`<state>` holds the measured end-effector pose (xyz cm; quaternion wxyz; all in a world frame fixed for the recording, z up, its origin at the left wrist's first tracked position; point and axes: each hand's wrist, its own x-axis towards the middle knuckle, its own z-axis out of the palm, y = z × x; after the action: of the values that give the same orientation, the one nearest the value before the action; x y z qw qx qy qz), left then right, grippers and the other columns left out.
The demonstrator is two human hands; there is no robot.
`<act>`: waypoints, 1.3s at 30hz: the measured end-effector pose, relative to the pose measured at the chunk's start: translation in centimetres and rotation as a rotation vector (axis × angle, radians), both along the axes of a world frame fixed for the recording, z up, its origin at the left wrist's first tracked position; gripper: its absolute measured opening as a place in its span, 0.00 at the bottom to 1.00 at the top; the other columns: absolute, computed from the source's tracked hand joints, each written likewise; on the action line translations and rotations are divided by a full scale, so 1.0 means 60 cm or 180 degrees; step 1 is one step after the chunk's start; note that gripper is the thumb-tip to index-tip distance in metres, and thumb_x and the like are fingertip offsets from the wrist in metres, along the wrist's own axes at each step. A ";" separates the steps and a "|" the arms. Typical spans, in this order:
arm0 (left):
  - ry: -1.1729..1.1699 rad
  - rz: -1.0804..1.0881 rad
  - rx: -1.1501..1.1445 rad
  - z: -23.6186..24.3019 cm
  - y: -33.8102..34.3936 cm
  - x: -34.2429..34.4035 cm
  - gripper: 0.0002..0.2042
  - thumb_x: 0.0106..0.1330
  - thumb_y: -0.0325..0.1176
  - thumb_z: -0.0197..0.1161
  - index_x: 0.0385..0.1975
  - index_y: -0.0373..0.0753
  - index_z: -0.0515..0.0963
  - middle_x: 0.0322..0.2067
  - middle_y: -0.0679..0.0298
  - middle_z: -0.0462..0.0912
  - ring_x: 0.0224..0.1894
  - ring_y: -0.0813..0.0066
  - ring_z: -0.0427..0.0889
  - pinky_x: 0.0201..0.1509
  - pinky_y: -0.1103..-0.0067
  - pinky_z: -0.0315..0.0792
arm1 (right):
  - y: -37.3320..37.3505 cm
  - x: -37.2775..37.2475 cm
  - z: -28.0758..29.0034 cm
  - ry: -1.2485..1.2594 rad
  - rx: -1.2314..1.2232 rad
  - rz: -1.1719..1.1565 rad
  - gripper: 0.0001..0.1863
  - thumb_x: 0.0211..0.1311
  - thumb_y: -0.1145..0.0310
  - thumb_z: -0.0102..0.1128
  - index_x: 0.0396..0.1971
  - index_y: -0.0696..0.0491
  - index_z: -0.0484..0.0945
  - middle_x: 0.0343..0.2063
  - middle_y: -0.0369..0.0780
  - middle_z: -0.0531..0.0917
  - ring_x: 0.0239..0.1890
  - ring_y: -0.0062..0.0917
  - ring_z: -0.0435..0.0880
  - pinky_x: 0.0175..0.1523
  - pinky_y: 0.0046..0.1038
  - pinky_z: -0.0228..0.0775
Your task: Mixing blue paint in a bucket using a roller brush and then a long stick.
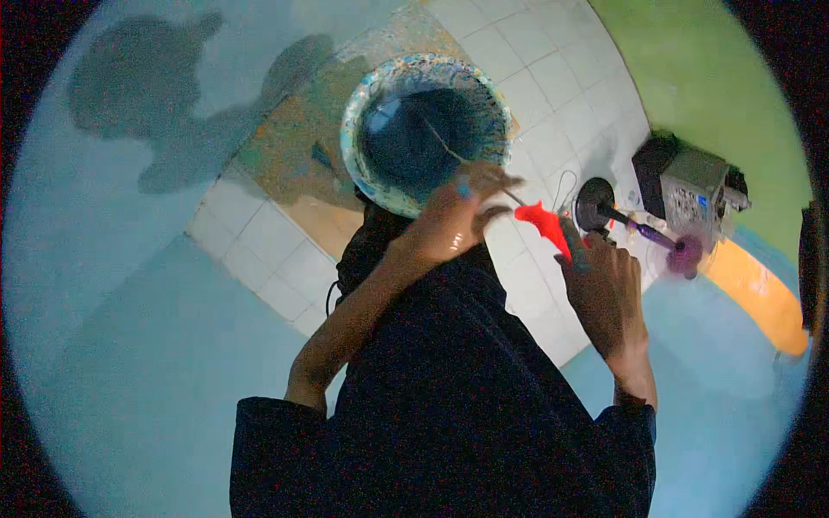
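The red handle point(544, 226) is just to the right of the round tub point(351, 147), on the side nearer the person. The right hand point(606, 289) has its fingers closed around it, with no big gap. A thin rod point(513, 197) pokes out of the handle toward the tub.

The left hand point(451, 216) is at the tub's near right edge, a bit blurry. Its fingers are bent, with a gap between them — I can't tell if they grip the rod. A thin pale line point(442, 142) goes from that hand over the tub, which has a spotty rim and looks dark inside.

A brown board point(289, 160) shows left of the tub. White tiles point(561, 86) are on its right. Farther right of the tub are a black disc point(591, 204) with a purple stick — and a gray box point(698, 186).
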<state>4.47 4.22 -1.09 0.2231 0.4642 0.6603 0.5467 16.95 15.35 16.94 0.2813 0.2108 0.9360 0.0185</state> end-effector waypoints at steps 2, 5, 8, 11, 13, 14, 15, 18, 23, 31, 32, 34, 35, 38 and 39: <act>-0.0344 0.0491 -0.0326 -0.017 -0.045 -0.056 0.13 0.65 0.29 0.54 0.49 0.40 0.73 0.45 0.56 0.75 0.47 0.58 0.75 0.52 0.70 0.69 | 0.001 0.010 -0.024 -0.0462 -0.0525 -0.0390 0.26 0.54 0.66 0.61 0.55 0.51 0.70 0.31 0.48 0.79 0.33 0.43 0.79 0.37 0.43 0.70; -0.0251 0.1753 -0.0774 -0.124 -0.091 -0.192 0.13 0.69 0.37 0.51 0.47 0.36 0.73 0.41 0.53 0.76 0.44 0.56 0.77 0.49 0.69 0.70 | 0.026 0.076 -0.099 -0.0200 -0.1317 -0.0400 0.29 0.52 0.69 0.60 0.57 0.51 0.67 0.32 0.50 0.79 0.35 0.45 0.78 0.40 0.43 0.70; -0.0467 0.1841 -0.1269 -0.228 -0.121 -0.227 0.18 0.71 0.43 0.46 0.48 0.35 0.73 0.41 0.52 0.76 0.46 0.54 0.77 0.49 0.67 0.69 | -0.035 0.040 -0.045 0.0011 -0.0834 -0.0585 0.34 0.51 0.74 0.57 0.62 0.47 0.62 0.31 0.47 0.76 0.33 0.39 0.78 0.39 0.39 0.71; -0.0656 0.1316 -0.1362 -0.237 -0.118 -0.254 0.23 0.72 0.47 0.42 0.49 0.33 0.72 0.44 0.50 0.77 0.49 0.55 0.76 0.51 0.67 0.68 | -0.066 0.038 -0.029 -0.0366 -0.0502 -0.0300 0.32 0.52 0.76 0.54 0.60 0.46 0.64 0.32 0.43 0.74 0.33 0.36 0.78 0.38 0.37 0.71; -0.0845 0.0973 -0.1224 -0.233 -0.112 -0.253 0.24 0.72 0.48 0.41 0.50 0.32 0.72 0.46 0.50 0.77 0.51 0.56 0.75 0.52 0.68 0.67 | -0.070 0.050 -0.037 0.0051 -0.0009 0.0493 0.32 0.52 0.76 0.53 0.60 0.44 0.64 0.33 0.42 0.73 0.33 0.33 0.78 0.35 0.34 0.73; -0.1164 0.1052 -0.1104 -0.231 -0.113 -0.251 0.24 0.71 0.48 0.42 0.50 0.32 0.72 0.47 0.51 0.77 0.51 0.57 0.75 0.53 0.69 0.67 | -0.065 0.042 -0.045 -0.0303 -0.0007 0.0446 0.34 0.53 0.74 0.53 0.62 0.41 0.61 0.36 0.41 0.72 0.35 0.32 0.78 0.31 0.31 0.74; -0.1490 0.1136 -0.0985 -0.231 -0.112 -0.250 0.24 0.71 0.48 0.44 0.50 0.31 0.72 0.48 0.51 0.77 0.51 0.59 0.75 0.53 0.70 0.66 | -0.066 0.041 -0.048 -0.0300 0.0007 0.0413 0.34 0.53 0.74 0.53 0.62 0.41 0.61 0.36 0.41 0.72 0.35 0.32 0.78 0.31 0.31 0.74; -0.1508 0.1156 -0.0854 -0.231 -0.109 -0.249 0.24 0.70 0.48 0.46 0.50 0.31 0.72 0.47 0.52 0.77 0.51 0.60 0.75 0.54 0.72 0.66 | -0.067 0.043 -0.062 0.0014 0.0609 0.1127 0.30 0.53 0.73 0.54 0.60 0.43 0.64 0.38 0.41 0.71 0.36 0.32 0.78 0.28 0.25 0.75; -0.1289 0.1498 -0.0624 -0.230 -0.108 -0.240 0.22 0.70 0.46 0.49 0.48 0.31 0.73 0.42 0.55 0.79 0.43 0.65 0.77 0.49 0.73 0.68 | -0.062 0.037 -0.095 -0.0484 0.1009 0.1225 0.31 0.54 0.71 0.53 0.61 0.49 0.61 0.39 0.43 0.71 0.36 0.31 0.78 0.28 0.24 0.74; -0.1181 0.2219 0.0010 -0.205 -0.093 -0.203 0.18 0.67 0.40 0.56 0.47 0.31 0.73 0.33 0.58 0.79 0.35 0.72 0.76 0.40 0.76 0.69 | -0.072 -0.004 -0.073 -0.1034 -0.0840 -0.0640 0.36 0.51 0.79 0.52 0.64 0.47 0.58 0.36 0.52 0.76 0.32 0.41 0.79 0.36 0.38 0.75; -0.1191 0.2241 -0.0098 -0.204 -0.093 -0.204 0.18 0.67 0.40 0.56 0.47 0.31 0.73 0.31 0.59 0.79 0.33 0.73 0.75 0.39 0.76 0.69 | -0.067 -0.011 -0.069 -0.1051 -0.0834 -0.0625 0.36 0.51 0.79 0.52 0.64 0.47 0.58 0.36 0.52 0.76 0.32 0.41 0.79 0.36 0.38 0.75; -0.1210 0.2270 -0.0209 -0.208 -0.094 -0.204 0.18 0.67 0.41 0.56 0.47 0.31 0.73 0.29 0.59 0.78 0.32 0.73 0.75 0.39 0.76 0.69 | -0.059 -0.028 -0.054 -0.0735 -0.1097 -0.0935 0.33 0.51 0.77 0.53 0.62 0.47 0.62 0.36 0.53 0.76 0.35 0.44 0.79 0.40 0.39 0.73; -0.1083 0.2272 -0.0171 -0.216 -0.092 -0.206 0.18 0.67 0.41 0.56 0.46 0.31 0.73 0.27 0.60 0.77 0.30 0.73 0.75 0.37 0.76 0.69 | -0.057 -0.031 -0.051 -0.0746 -0.1094 -0.0930 0.33 0.51 0.77 0.53 0.62 0.47 0.62 0.36 0.53 0.76 0.35 0.44 0.79 0.40 0.39 0.73; -0.0938 0.2258 -0.0160 -0.232 -0.092 -0.209 0.18 0.67 0.40 0.57 0.46 0.31 0.73 0.26 0.60 0.77 0.30 0.73 0.74 0.36 0.76 0.69 | -0.044 -0.037 -0.044 -0.0835 -0.1028 -0.0305 0.34 0.51 0.74 0.51 0.62 0.51 0.59 0.35 0.55 0.75 0.36 0.40 0.80 0.37 0.37 0.74; -0.0912 0.2241 -0.0185 -0.233 -0.091 -0.210 0.18 0.66 0.40 0.57 0.46 0.31 0.74 0.27 0.60 0.77 0.30 0.73 0.75 0.35 0.75 0.69 | -0.036 -0.031 -0.043 -0.0834 -0.1021 -0.0313 0.34 0.51 0.74 0.51 0.62 0.51 0.59 0.35 0.55 0.75 0.36 0.40 0.80 0.37 0.37 0.74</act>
<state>-8.12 -1.23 -15.09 0.1249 0.1213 0.7567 0.6302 15.09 13.19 14.36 0.4312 0.2045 0.8709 -0.1173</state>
